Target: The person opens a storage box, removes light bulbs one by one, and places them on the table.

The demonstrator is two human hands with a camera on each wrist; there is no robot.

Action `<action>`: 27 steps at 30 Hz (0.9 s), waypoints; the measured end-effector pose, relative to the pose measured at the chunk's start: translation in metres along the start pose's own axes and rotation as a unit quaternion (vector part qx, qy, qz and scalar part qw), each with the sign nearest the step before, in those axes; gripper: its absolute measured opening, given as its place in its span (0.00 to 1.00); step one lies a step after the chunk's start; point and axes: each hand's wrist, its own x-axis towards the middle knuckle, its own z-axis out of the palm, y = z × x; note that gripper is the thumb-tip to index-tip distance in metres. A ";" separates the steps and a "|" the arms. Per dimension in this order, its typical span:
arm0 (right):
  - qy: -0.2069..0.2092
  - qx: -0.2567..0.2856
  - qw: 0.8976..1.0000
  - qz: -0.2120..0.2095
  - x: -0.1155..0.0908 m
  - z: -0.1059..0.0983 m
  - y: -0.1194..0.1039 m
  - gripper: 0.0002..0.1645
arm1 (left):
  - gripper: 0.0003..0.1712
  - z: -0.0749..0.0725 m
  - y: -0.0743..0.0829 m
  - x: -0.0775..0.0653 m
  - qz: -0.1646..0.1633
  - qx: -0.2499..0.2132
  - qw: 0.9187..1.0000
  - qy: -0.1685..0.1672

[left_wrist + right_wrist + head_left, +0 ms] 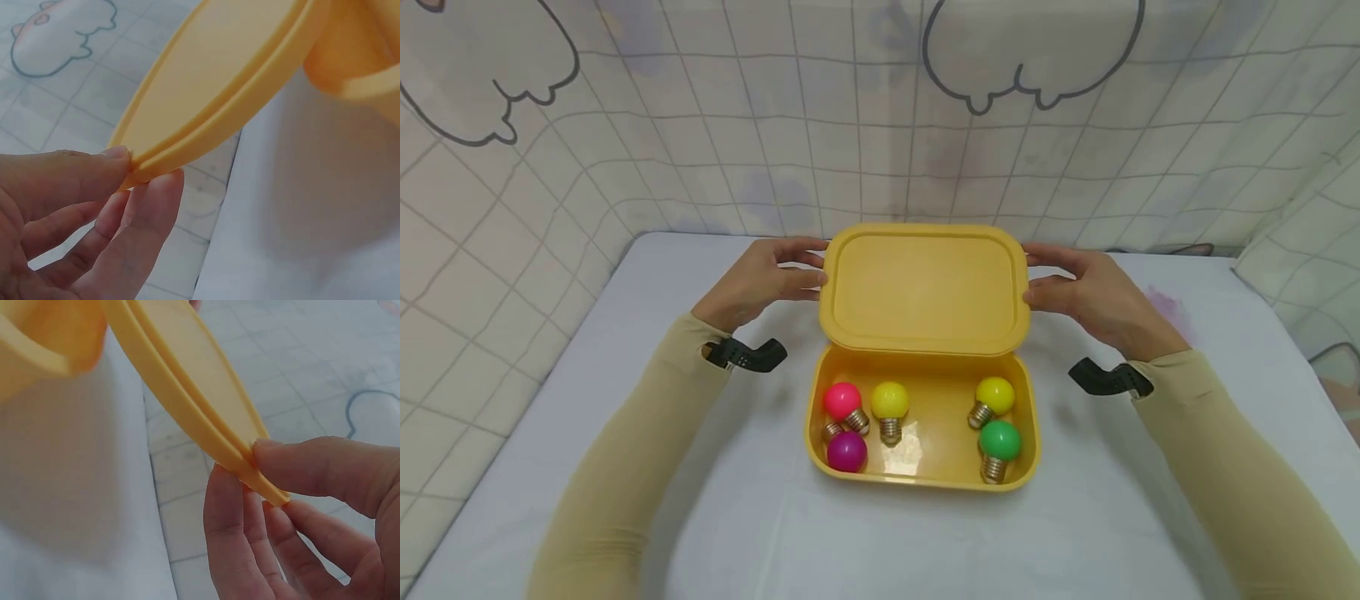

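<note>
A yellow rectangular lid (925,287) is tilted above the back part of a yellow plastic box (925,482). My left hand (756,283) pinches the lid's left edge between thumb and fingers, plainly seen in the left wrist view. On the opposite edge, my right hand (1097,296) pinches the lid the same way. Inside the box lie small coloured light bulbs with gold screw bases: a pink bulb (842,401), a purple bulb (847,452), a yellow bulb (890,401) on the left, another yellow bulb (995,396) and a green bulb (1001,441) on the right. The lid hides the box's back rim.
The box stands on a table with a white cover (715,517). Behind the table hangs a white grid-patterned cloth (880,142) with cartoon outlines. A dark strap (745,355) is on the left sleeve, and a similar strap (1111,379) on the right.
</note>
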 end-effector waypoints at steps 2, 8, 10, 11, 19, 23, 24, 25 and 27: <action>-0.003 -0.007 1.000 0.005 0.004 -0.002 -0.001 0.49 | 0.33 -0.001 0.000 0.005 -0.004 0.008 1.000 0.002; -0.009 0.044 0.999 0.010 0.018 -0.006 -0.002 0.46 | 0.32 -0.005 0.002 0.017 -0.017 0.015 1.000 -0.001; -0.008 0.067 0.998 0.015 0.024 -0.006 -0.002 0.46 | 0.32 -0.006 0.003 0.021 -0.015 0.010 1.000 -0.005; -0.007 0.073 0.997 0.019 0.027 -0.006 -0.002 0.46 | 0.32 -0.006 0.004 0.023 -0.015 0.009 1.000 -0.006; -0.009 0.108 0.993 0.036 0.049 -0.008 0.008 0.44 | 0.32 -0.005 -0.004 0.043 -0.027 -0.010 1.000 -0.009; -0.017 0.120 0.992 0.041 0.055 -0.007 0.015 0.44 | 0.32 -0.003 -0.012 0.050 -0.045 -0.011 0.999 -0.008; -0.020 0.123 0.991 0.042 0.056 -0.007 0.017 0.44 | 0.32 -0.002 -0.014 0.052 -0.050 -0.011 0.999 -0.008; -0.021 0.122 0.991 0.043 0.058 -0.006 0.019 0.44 | 0.32 -0.002 -0.016 0.053 -0.055 -0.008 0.998 -0.008; -0.023 0.124 0.991 0.049 0.059 -0.005 0.023 0.44 | 0.32 -0.001 -0.019 0.055 -0.062 -0.007 0.998 -0.009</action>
